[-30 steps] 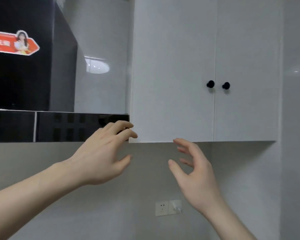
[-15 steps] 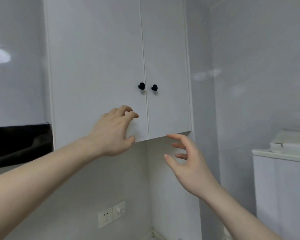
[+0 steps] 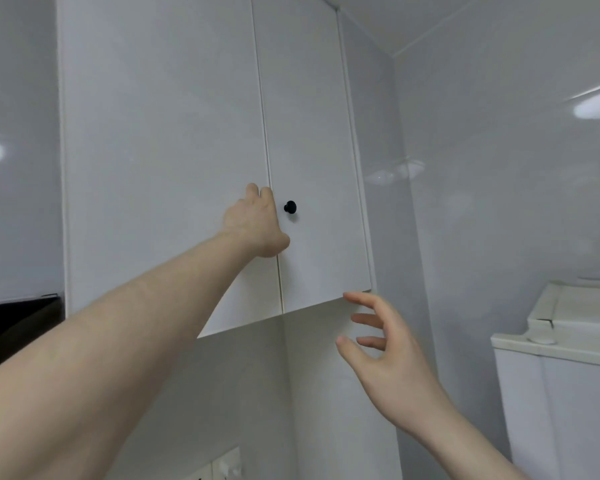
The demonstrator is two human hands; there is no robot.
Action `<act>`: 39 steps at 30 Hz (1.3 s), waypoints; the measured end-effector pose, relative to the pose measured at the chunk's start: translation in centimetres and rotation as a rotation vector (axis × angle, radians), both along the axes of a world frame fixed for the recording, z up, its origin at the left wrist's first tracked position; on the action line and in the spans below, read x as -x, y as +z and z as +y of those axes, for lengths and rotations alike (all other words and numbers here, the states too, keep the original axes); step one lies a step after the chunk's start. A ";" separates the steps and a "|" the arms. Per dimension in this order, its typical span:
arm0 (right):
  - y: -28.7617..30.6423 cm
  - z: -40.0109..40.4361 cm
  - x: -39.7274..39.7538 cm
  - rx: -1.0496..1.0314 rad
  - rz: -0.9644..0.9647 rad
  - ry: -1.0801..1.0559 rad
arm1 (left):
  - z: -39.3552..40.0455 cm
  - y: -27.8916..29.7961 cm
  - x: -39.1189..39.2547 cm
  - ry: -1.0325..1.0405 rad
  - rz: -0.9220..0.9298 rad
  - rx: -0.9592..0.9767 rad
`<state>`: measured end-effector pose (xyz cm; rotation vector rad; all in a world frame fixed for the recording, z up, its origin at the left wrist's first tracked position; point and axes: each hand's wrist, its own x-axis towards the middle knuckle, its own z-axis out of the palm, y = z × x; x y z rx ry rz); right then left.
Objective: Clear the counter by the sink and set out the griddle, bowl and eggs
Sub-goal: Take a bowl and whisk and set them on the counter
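No words, brand marks or labels clear enough to read anywhere.

High on the wall, a white wall cupboard (image 3: pixel 160 133) with two flat, shiny doors. Left door (image 3: pixel 160 202) and right door (image 3: pixel 312 133) meet at a thin line down the middle and look shut. One small round black knob (image 3: pixel 290 206) on the right door, close to that line.

Left hand (image 3: pixel 253 220) up against the cupboard, right on the middle line, just beside the black knob. Back of the hand toward the camera, thumb low, fingers bent forward and hidden behind the hand. Cannot tell if closed on anything. Bare arm stretched up from the bottom left corner.

Right hand (image 3: pixel 392 372) lower, just under the bottom right corner of the cupboard, touching nothing. Fingers spread and a little bent, thumb out, holding nothing.

Below the cupboard, a plain pale wall with a white socket plate (image 3: pixel 226 465) at the bottom edge of the view. Left of the cupboard, shiny grey wall, and under it the dark corner of a black range hood (image 3: pixel 11 327). Right of the cupboard, a room corner and more shiny grey wall, with a bright lamp glare (image 3: pixel 596 105) on it. Further right and lower, the top of a white fridge (image 3: pixel 561 375). White ceiling (image 3: pixel 378 19) above.

Griddle, bowl and eggs: out of view, so cannot tell where.
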<state>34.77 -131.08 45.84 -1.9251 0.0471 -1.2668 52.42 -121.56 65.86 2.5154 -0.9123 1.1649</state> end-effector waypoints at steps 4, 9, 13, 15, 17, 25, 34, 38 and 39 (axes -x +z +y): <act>0.3 -0.2 -1.0 -0.070 -0.048 0.091 | -0.5 -0.5 0.3 0.008 -0.009 0.056; 0.7 -0.7 -1.7 -0.125 -0.168 0.195 | -0.4 -0.2 1.4 -0.057 0.044 0.097; 1.3 -0.8 -2.1 -0.178 -0.262 0.243 | 0.1 -0.9 4.5 -0.157 -0.041 0.153; 1.8 -0.9 -1.9 -0.197 -0.324 0.252 | 0.7 -1.3 6.4 -0.225 -0.078 0.197; 2.1 -1.1 -1.5 -0.232 -0.384 0.252 | 1.4 -1.5 7.9 -0.299 -0.087 0.245; 2.9 -0.8 -0.7 -0.297 -0.331 0.310 | 6.1 -2.3 14.3 -0.565 -0.075 0.478; 5.2 3.1 -0.1 -0.027 -0.105 0.291 | 15.7 -2.1 19.9 -0.714 -0.013 0.731; 7.8 4.5 -0.9 0.102 -0.090 0.247 | 19.2 -2.2 21.5 -0.616 -0.052 0.787; 8.5 4.4 -1.5 0.126 -0.084 0.222 | 19.7 -2.2 21.6 -0.576 -0.070 0.785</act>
